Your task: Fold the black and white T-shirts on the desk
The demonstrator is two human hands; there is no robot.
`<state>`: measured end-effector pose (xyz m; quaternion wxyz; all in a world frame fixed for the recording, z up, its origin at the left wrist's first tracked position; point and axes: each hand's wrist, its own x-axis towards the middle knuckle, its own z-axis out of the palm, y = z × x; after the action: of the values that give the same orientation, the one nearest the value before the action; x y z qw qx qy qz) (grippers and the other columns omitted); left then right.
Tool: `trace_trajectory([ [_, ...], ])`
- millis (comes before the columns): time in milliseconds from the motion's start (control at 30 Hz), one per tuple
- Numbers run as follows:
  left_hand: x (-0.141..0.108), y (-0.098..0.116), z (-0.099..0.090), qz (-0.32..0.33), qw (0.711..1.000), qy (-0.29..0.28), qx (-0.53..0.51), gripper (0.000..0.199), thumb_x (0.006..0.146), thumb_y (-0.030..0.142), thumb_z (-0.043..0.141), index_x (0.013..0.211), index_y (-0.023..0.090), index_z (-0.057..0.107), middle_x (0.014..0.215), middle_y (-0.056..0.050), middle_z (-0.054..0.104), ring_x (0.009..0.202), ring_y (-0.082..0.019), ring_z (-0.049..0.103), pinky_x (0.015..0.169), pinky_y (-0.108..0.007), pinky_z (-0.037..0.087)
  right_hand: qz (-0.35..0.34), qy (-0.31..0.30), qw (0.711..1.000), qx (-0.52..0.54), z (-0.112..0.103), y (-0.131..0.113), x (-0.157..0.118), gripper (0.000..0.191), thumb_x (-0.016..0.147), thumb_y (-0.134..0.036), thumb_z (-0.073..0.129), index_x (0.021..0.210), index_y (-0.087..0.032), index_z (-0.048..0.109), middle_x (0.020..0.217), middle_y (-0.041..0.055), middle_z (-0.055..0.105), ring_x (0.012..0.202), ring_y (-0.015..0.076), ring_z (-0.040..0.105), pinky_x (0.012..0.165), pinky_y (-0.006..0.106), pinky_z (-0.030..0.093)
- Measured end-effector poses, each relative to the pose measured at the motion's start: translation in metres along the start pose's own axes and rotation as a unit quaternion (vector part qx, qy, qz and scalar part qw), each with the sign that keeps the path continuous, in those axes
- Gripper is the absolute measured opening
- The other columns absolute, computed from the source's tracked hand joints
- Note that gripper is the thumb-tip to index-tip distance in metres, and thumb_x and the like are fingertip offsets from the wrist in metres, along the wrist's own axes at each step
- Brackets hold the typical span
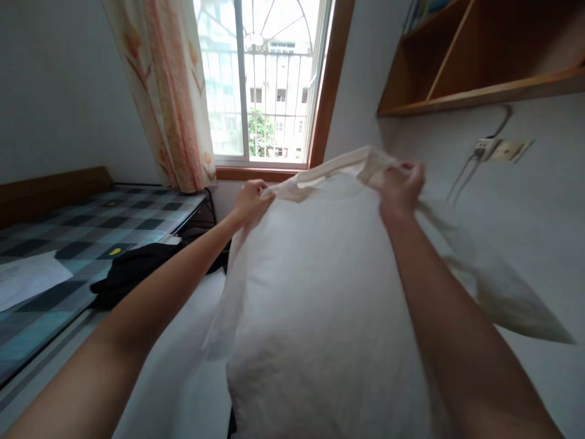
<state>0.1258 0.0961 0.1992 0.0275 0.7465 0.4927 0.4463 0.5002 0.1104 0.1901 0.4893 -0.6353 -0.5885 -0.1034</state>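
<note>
Left hand (253, 202) pinching one top corner, right hand (402, 186) gripping the other, and the white garment (324, 286) hangs spread between them! Beyond it, the window (274, 91); left, a checked bed (137, 210); upper right, a wooden shelf (484, 94).

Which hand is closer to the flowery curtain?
The left hand, holding the white cloth; the right hand holds it too, but nearer the wall socket.
</note>
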Motion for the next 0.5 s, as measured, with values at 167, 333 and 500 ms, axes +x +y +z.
trace_trajectory([
  [167, -0.053, -0.062, 0.084, -0.109, 0.947, -0.217, 0.209, 0.021, 0.084, 0.032, 0.059, 0.100, 0.023, 0.070, 0.104, -0.009, 0.071, 0.098, -0.026, 0.066, 0.081, -0.032, 0.048, 0.214, -0.148, 0.962, -0.078, 0.074, 0.034, -0.107, 0.038, 0.077, -0.015, 0.057, 0.114, -0.011, 0.063, 0.113, 0.0156, 0.062, 0.104, 0.0248, 0.058, 0.094, 0.034, 0.043],
  [333, -0.077, -0.096, 0.115, -0.126, 0.936, -0.257, 0.205, 0.026, 0.087, 0.039, 0.054, 0.099, 0.022, 0.069, 0.103, -0.010, 0.072, 0.096, -0.027, 0.067, 0.076, -0.032, 0.049, 0.231, -0.183, 0.949, -0.114, 0.099, 0.065, -0.152, 0.044, 0.079, -0.034, 0.062, 0.117, -0.010, 0.066, 0.117, 0.0183, 0.060, 0.113, 0.0289, 0.055, 0.102, 0.038, 0.038],
  [500, -0.069, -0.098, 0.132, -0.135, 0.949, -0.244, 0.144, 0.030, 0.090, 0.046, 0.053, 0.098, 0.021, 0.067, 0.102, -0.009, 0.072, 0.093, -0.024, 0.067, 0.074, -0.028, 0.048, 0.212, -0.235, 0.936, -0.157, 0.103, 0.065, -0.136, 0.040, 0.078, -0.043, 0.065, 0.107, -0.015, 0.072, 0.111, 0.0165, 0.062, 0.118, 0.0313, 0.051, 0.103, 0.041, 0.036],
])
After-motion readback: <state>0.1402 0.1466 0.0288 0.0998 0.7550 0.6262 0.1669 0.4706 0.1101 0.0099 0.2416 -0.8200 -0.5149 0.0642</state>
